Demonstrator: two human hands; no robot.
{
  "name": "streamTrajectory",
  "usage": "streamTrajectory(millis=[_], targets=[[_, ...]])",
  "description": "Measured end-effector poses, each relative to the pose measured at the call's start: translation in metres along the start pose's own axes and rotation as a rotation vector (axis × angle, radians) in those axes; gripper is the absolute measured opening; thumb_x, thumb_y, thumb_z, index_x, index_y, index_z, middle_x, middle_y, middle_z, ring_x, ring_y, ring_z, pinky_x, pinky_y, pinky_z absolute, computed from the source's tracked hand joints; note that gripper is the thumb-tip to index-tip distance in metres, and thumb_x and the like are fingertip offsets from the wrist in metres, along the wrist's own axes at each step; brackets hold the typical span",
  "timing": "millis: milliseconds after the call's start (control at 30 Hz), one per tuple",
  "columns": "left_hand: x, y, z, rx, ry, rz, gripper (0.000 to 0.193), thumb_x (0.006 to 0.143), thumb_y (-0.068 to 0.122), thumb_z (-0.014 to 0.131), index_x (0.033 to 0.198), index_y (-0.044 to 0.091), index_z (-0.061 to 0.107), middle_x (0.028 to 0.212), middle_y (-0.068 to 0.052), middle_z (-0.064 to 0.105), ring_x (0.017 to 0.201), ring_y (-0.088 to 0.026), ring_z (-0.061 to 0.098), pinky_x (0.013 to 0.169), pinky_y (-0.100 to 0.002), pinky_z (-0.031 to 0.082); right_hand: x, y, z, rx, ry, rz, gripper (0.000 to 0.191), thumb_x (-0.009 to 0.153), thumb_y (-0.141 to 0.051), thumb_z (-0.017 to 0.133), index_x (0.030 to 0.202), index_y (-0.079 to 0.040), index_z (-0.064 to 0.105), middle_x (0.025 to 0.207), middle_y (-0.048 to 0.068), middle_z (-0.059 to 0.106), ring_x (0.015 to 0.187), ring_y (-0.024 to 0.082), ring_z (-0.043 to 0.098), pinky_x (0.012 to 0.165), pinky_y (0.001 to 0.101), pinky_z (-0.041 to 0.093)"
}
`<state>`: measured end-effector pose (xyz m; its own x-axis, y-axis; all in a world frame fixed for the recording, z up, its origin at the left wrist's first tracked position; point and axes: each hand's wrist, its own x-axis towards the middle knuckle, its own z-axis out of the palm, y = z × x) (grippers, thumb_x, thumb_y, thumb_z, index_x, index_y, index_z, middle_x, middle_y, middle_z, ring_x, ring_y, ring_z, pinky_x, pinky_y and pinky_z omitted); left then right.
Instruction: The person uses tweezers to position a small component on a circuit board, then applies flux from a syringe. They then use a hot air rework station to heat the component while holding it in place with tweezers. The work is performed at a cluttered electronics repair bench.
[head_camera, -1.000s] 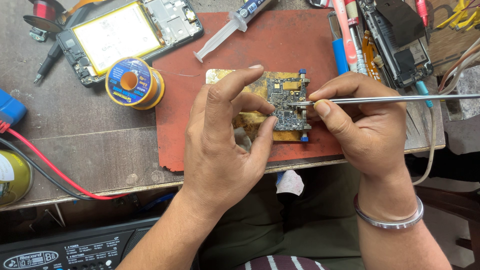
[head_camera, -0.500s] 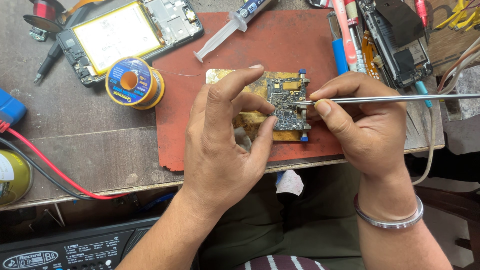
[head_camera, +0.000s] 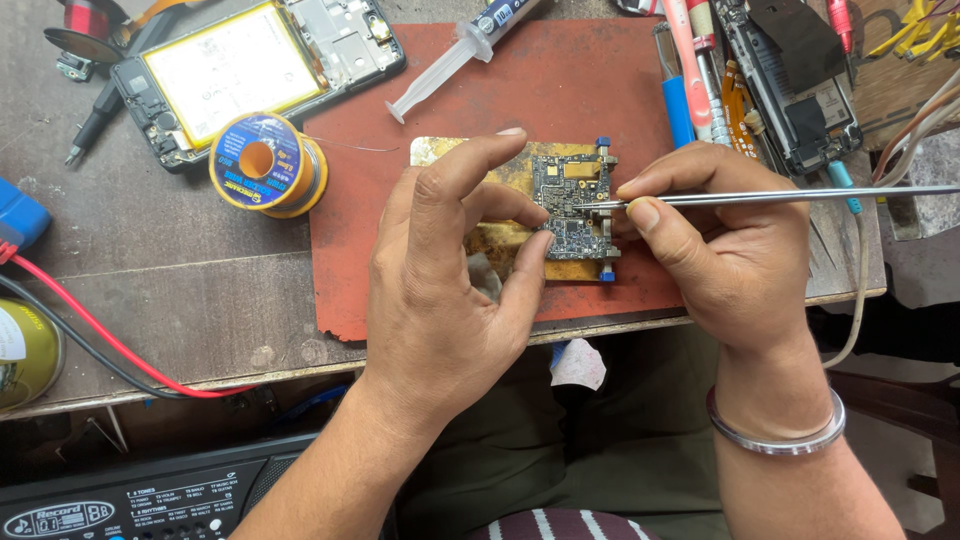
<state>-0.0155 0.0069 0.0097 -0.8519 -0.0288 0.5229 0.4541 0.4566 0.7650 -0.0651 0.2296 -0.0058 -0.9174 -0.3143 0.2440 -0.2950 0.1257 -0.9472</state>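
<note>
A small circuit board (head_camera: 575, 205) sits clamped in a gold-coloured holder (head_camera: 500, 240) on a red mat (head_camera: 560, 90). My left hand (head_camera: 445, 290) rests on the holder, fingers and thumb braced against the board's left edge. My right hand (head_camera: 725, 255) pinches thin metal tweezers (head_camera: 760, 197) between thumb and forefinger. The tips of the tweezers touch the upper middle of the board.
A solder wire spool (head_camera: 265, 162) lies left of the mat. An opened phone (head_camera: 250, 65) is at the back left, a syringe (head_camera: 450, 60) at the back, and tools plus another dismantled phone (head_camera: 790, 85) at the back right. Red and black cables (head_camera: 90, 335) cross the bench's left part.
</note>
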Motion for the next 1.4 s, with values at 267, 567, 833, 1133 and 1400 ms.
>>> streamTrajectory(millis=[267, 567, 833, 1133, 1400], targets=[[-0.0006, -0.0003, 0.0000, -0.003, -0.003, -0.010, 0.065, 0.092, -0.003, 0.078, 0.143, 0.013, 0.041, 0.097, 0.001, 0.071, 0.110, -0.019, 0.062, 0.096, -0.035, 0.049, 0.0002, -0.0003, 0.0001, -0.020, 0.004, 0.001, 0.009, 0.108, -0.005, 0.069, 0.109, 0.004, 0.067, 0.097, 0.009, 0.073, 0.087, 0.012, 0.073, 0.081, 0.0226, 0.060], [0.0001, -0.0009, 0.0002, 0.029, 0.009, 0.022, 0.066, 0.091, -0.003, 0.078, 0.144, 0.013, 0.040, 0.097, 0.001, 0.072, 0.110, -0.019, 0.061, 0.100, -0.037, 0.047, 0.0002, 0.0006, -0.0004, -0.018, 0.003, -0.002, 0.010, 0.107, -0.006, 0.070, 0.109, 0.004, 0.067, 0.097, 0.008, 0.072, 0.087, 0.011, 0.072, 0.081, 0.0223, 0.060], [0.0004, -0.0003, 0.0001, 0.007, -0.004, 0.001, 0.065, 0.092, -0.003, 0.078, 0.143, 0.012, 0.040, 0.097, 0.001, 0.072, 0.111, -0.020, 0.061, 0.097, -0.035, 0.048, 0.0003, -0.0004, 0.0004, -0.023, 0.010, 0.012, 0.010, 0.107, -0.005, 0.069, 0.109, 0.004, 0.067, 0.096, 0.009, 0.073, 0.087, 0.012, 0.073, 0.081, 0.0228, 0.061], [0.0001, -0.0012, 0.0002, 0.020, 0.005, 0.017, 0.066, 0.092, -0.003, 0.078, 0.143, 0.013, 0.040, 0.098, 0.001, 0.072, 0.112, -0.020, 0.061, 0.099, -0.036, 0.048, 0.0003, 0.0004, 0.0006, 0.018, 0.009, 0.009, 0.008, 0.108, -0.003, 0.067, 0.112, 0.004, 0.067, 0.097, 0.010, 0.073, 0.088, 0.013, 0.074, 0.082, 0.0241, 0.062], [-0.0001, -0.0011, 0.0003, 0.019, 0.007, 0.020, 0.065, 0.092, -0.003, 0.078, 0.143, 0.013, 0.040, 0.097, 0.001, 0.072, 0.107, -0.019, 0.061, 0.100, -0.037, 0.047, -0.0006, 0.0019, -0.0003, 0.010, 0.023, -0.004, 0.008, 0.109, -0.003, 0.067, 0.111, 0.005, 0.066, 0.099, 0.011, 0.073, 0.089, 0.013, 0.073, 0.084, 0.0241, 0.061]])
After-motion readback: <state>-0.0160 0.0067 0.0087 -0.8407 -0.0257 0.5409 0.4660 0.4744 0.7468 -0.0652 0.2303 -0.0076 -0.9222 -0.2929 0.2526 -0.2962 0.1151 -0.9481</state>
